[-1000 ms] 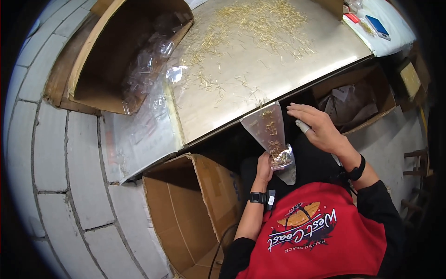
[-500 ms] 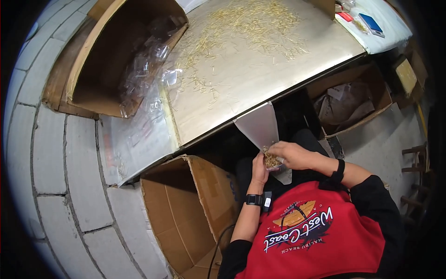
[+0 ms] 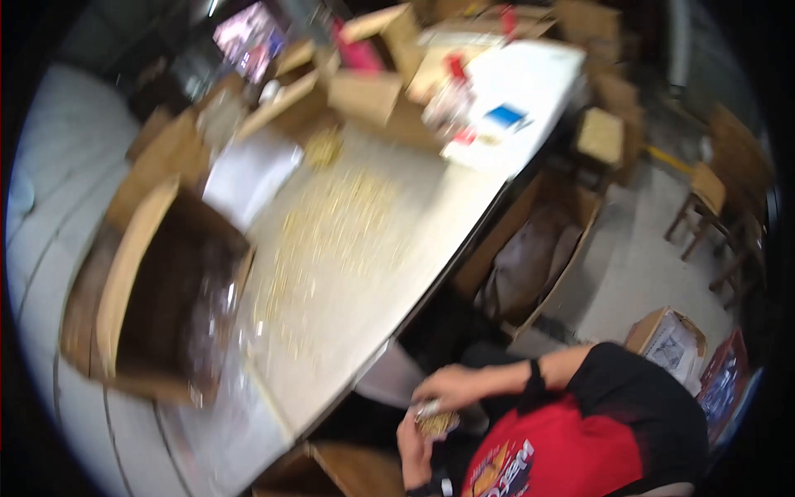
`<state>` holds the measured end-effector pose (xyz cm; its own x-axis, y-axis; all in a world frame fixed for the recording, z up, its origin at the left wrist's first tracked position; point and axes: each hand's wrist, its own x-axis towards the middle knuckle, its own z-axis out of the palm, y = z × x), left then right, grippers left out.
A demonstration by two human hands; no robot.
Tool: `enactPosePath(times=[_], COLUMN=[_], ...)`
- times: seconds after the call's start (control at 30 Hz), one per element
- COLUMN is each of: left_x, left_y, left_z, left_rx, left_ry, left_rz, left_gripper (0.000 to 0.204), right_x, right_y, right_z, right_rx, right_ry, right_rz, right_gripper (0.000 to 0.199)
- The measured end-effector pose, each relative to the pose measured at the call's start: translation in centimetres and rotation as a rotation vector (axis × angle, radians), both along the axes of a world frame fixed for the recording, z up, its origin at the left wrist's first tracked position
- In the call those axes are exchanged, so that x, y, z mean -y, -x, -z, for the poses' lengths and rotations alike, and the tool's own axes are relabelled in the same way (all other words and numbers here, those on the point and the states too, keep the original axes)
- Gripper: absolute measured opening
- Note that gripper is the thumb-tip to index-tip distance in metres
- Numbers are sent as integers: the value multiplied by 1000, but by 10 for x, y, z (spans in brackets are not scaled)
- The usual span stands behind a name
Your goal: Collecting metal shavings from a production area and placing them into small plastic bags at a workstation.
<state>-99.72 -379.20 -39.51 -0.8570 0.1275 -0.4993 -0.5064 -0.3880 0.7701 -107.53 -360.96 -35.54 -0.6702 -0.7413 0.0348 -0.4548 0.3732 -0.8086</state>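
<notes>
Motion blurs the view. Near the lower middle, my left hand (image 3: pixel 412 446) is closed around a small box full of gold-coloured thin metal pieces (image 3: pixel 437 425), too smeared to name more exactly. Over its far edge, my right hand (image 3: pixel 451 388) bends its fingers down, pressed together; what they pinch, if anything, is hidden. A pale, translucent sheet-like piece (image 3: pixel 387 377) slopes from the table edge down toward my hands. Many similar thin gold pieces (image 3: pixel 339 219) lie scattered over the table (image 3: pixel 414 257) ahead of me.
At the left, an open cardboard box (image 3: pixel 137 282) holds clear plastic pieces. Another carton (image 3: pixel 331 472) stands below the table's near corner. Right of my legs is a carton with brown wrapping (image 3: pixel 534 257). A blue flat device (image 3: pixel 505 116) rests on the far white surface. Wooden stools (image 3: pixel 708 190) stand right.
My view has swung up and to the right, bringing the far table end, a screen and stools into sight. Both hands stay at the small box; my right fingers sit at its far edge.
</notes>
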Motion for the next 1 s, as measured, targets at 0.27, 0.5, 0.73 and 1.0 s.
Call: enactPosePath(times=[0.27, 0.5, 0.73, 1.0], left_x=[0, 11, 36, 76], left_y=[50, 102, 184, 255], left_z=[-70, -117, -166, -131], left_rx=[-254, -314, -468, -334], left_ry=[72, 310, 471, 276], left_rz=[29, -117, -334, -339], left_gripper=[25, 20, 22, 29], right_x=[15, 12, 36, 19], right_y=[36, 86, 158, 171], right_z=[-41, -89, -100, -35], right_rx=[-418, -489, -355, 113], right_ry=[203, 277, 431, 529], right_rz=[207, 298, 673, 605], right_gripper=[16, 12, 21, 21])
